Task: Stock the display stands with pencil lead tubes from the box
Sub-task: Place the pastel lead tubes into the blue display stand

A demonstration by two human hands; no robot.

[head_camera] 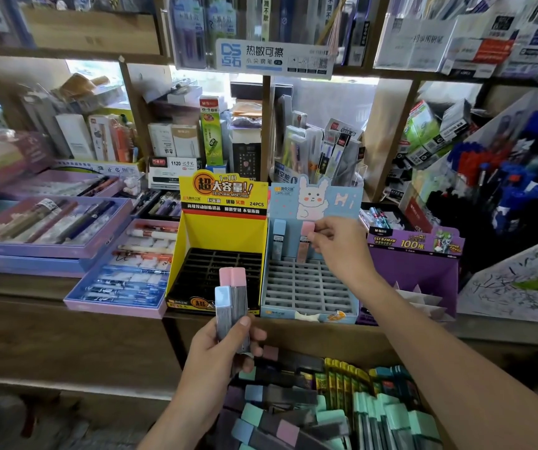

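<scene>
My right hand (336, 241) pinches a pink-capped tube (304, 245) at twelve o'clock in the blue stand (310, 315); tilted, it could jam. My left hand (219, 358) grips spare tubes (232, 297).

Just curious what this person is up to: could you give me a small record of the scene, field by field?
left hand: grips tube bunch, upright
right hand: pinches pink tube at the blue stand's back row
blue stand: blue tube standing in the back row; the rest of the grid looks empty
yellow stand: no tubes seen in its black grid
loose tubes: piled below the shelf, near the left hand
</scene>
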